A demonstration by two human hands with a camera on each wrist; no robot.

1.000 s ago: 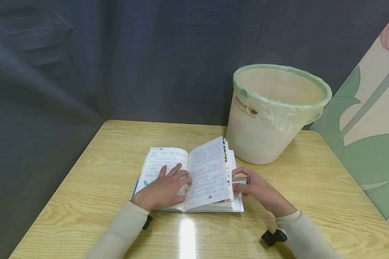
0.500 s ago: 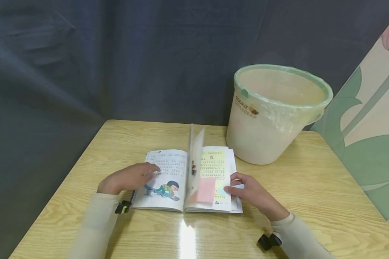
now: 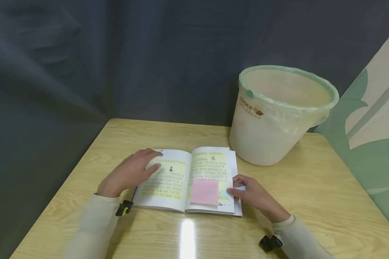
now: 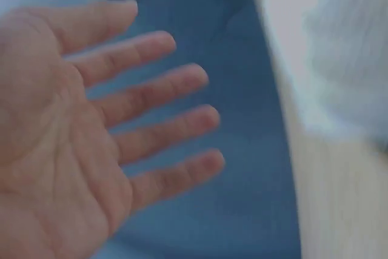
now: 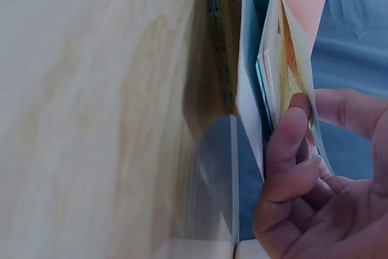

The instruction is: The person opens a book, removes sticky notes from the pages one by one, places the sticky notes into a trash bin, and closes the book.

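Note:
An open book [image 3: 168, 181] lies on the table, with yellow-tinted text on both pages. A pink sticky note [image 3: 204, 191] is on its right page, and a small pale blue tab [image 3: 224, 193] shows beside it near the thumb. My right hand [image 3: 254, 194] pinches the edge of the right-hand pages between thumb and fingers; the right wrist view shows these pages [image 5: 291, 59] bent up from the ones beneath. Over the left page's outer edge is my left hand [image 3: 131, 172], its fingers [image 4: 163, 95] straight and spread, holding nothing.
A large pale bin [image 3: 262, 140] with a green rim and a clear plastic liner stands at the table's back right. Dark cloth [image 3: 181, 64] hangs behind the wooden table [image 3: 155, 237]. Each wrist wears a small black device [image 3: 270, 244].
The book's leaves have turned over to the left, uncovering the pink sticky note. My left hand has moved left off the page and lifted. My right hand has stayed at the right edge, now gripping pages.

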